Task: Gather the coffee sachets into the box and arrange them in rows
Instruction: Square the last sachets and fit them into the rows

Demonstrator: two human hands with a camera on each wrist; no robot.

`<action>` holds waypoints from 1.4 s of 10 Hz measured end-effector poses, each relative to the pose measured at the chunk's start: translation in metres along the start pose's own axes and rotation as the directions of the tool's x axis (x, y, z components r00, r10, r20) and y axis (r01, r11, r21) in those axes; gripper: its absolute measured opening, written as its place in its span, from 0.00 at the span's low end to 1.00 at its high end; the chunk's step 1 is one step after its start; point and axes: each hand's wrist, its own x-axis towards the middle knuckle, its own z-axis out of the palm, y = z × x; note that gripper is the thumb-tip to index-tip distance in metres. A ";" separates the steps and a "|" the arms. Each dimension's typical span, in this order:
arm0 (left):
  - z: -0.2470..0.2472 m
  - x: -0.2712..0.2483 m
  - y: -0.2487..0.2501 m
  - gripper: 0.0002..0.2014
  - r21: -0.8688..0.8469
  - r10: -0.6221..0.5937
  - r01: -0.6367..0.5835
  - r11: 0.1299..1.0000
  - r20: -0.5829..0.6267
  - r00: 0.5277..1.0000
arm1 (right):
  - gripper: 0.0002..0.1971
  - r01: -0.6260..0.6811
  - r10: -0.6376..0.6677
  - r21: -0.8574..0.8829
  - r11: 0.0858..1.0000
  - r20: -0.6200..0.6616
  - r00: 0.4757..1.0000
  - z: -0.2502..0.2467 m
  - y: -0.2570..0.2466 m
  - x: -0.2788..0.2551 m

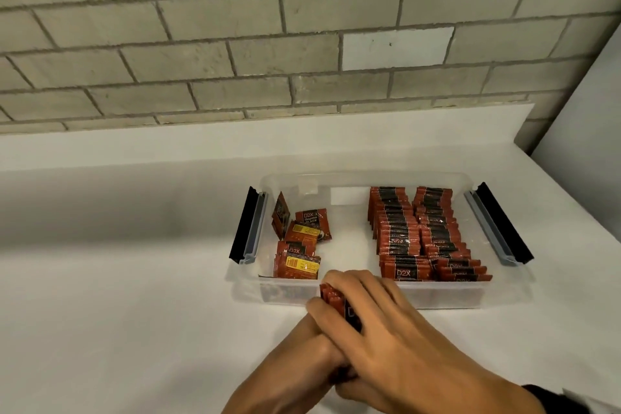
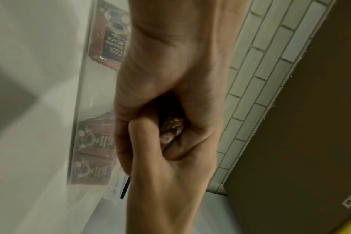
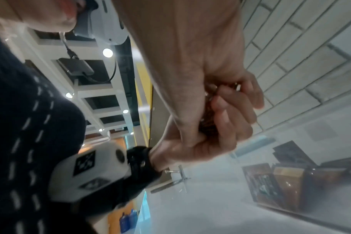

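You are holding a thick stack of red and black foil sachets (image 1: 332, 297) clamped between both hands, just in front of the near wall of the clear plastic storage bin (image 1: 437, 296) and over the white tabletop (image 1: 117, 296). Your right hand (image 1: 386, 329) is lying over the top of the stack, its fingers (image 1: 349, 279) curling down over the far edge, so only the stack's left corner is showing. Your left hand (image 1: 302, 353) is cupping the stack from below and from the left, fingers wrapped tightly against it. The left wrist view is showing a sliver of foil squeezed between the two palms, with no gap to spare. Inside the bin, a few loose red sachets (image 1: 299, 245) are lying scattered at the left end, and two tidy rows of upright red sachets (image 1: 420, 235) are filling the right end.
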 end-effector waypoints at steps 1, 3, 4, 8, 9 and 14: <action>-0.028 -0.011 0.014 0.16 -0.582 0.468 -0.350 0.734 0.061 0.882 | 0.48 -0.015 0.008 0.089 0.996 0.077 0.997 -0.022 0.003 0.006; -0.092 0.008 0.010 0.14 -0.776 0.573 -0.407 0.483 -0.071 0.816 | 0.33 -0.096 -0.026 0.366 0.926 0.316 0.949 -0.101 0.061 0.041; -0.116 0.035 0.017 0.15 -0.790 0.586 -0.393 0.470 -0.053 0.808 | 0.26 -0.063 -0.076 0.298 0.953 0.433 0.898 -0.115 0.085 0.075; -0.123 0.124 0.012 0.14 -0.759 0.319 -0.071 0.647 0.184 0.930 | 0.32 -0.275 0.150 0.151 0.949 0.552 0.820 -0.050 0.139 0.132; -0.118 0.137 0.006 0.03 -0.713 0.210 0.080 0.696 0.308 0.928 | 0.40 -0.285 0.239 -0.009 0.958 0.571 0.785 -0.029 0.144 0.141; -0.102 0.140 0.009 0.11 -0.245 0.146 -0.086 0.966 0.239 0.960 | 0.36 -0.265 0.342 -0.216 0.940 0.605 0.719 0.011 0.148 0.154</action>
